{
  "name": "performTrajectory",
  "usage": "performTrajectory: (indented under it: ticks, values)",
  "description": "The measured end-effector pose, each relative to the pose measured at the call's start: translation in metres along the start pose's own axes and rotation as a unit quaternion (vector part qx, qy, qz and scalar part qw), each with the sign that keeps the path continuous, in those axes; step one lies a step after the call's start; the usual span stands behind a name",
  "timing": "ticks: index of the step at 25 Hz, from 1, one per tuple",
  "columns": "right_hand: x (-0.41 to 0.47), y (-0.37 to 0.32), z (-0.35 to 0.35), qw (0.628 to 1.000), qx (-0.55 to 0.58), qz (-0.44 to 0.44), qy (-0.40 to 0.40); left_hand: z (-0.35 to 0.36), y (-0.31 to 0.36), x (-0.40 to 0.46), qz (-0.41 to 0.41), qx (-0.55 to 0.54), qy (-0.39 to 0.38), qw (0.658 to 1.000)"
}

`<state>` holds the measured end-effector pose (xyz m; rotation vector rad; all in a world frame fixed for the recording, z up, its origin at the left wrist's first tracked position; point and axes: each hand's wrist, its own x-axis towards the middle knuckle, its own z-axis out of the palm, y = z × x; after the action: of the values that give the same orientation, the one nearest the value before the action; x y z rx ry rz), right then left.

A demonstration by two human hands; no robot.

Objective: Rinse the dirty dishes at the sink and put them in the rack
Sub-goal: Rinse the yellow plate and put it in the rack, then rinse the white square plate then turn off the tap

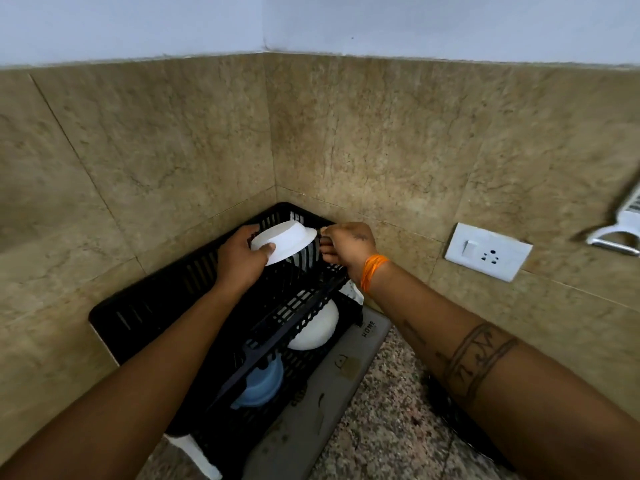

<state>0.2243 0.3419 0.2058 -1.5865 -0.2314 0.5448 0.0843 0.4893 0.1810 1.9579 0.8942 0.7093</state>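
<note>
Fingers [266, 251] of the left hand [239, 261] hold a white bowl [287, 242] upside down over the rack's [145, 317] far corner; the right hand [346, 247] seemingly pinches its rim.

Legible text: one word only, "HOME", printed in dark capitals on the grey mat [372, 329] lying under the black dish rack [166, 292], near the mat's far right corner (a smaller line beneath the word is too blurred to read). Other dark prints on the mat are pictures, not letters. Markings tattooed in a band on the right forearm [479, 362] cannot be read as characters.
</note>
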Motion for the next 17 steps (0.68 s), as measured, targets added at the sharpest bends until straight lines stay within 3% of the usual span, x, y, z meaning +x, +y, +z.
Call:
performTrajectory:
  ticks: [4, 7, 9, 14, 17]
  values:
    - [-0.097, 0.002, -0.047, 0.996, 0.074, -0.001, -0.053, 0.002, 0.044, -0.081, 0.065, -0.079, 0.049, 0.994]
    - [-0.161, 0.028, -0.087, 0.992, 0.110, 0.013, -0.052, 0.012, 0.052, -0.166, 0.041, -0.191, 0.040, 0.980]
    - [-0.198, 0.057, -0.112, 0.992, 0.116, 0.025, -0.043, 0.023, 0.039, -0.220, 0.020, -0.210, 0.014, 0.977]
    - [-0.268, 0.151, -0.163, 0.987, 0.122, 0.101, 0.003, 0.044, -0.035, -0.339, -0.067, -0.108, -0.070, 0.989]
    - [-0.303, 0.206, -0.181, 0.979, 0.131, 0.153, 0.018, 0.047, -0.093, -0.389, -0.125, 0.047, -0.135, 0.982]
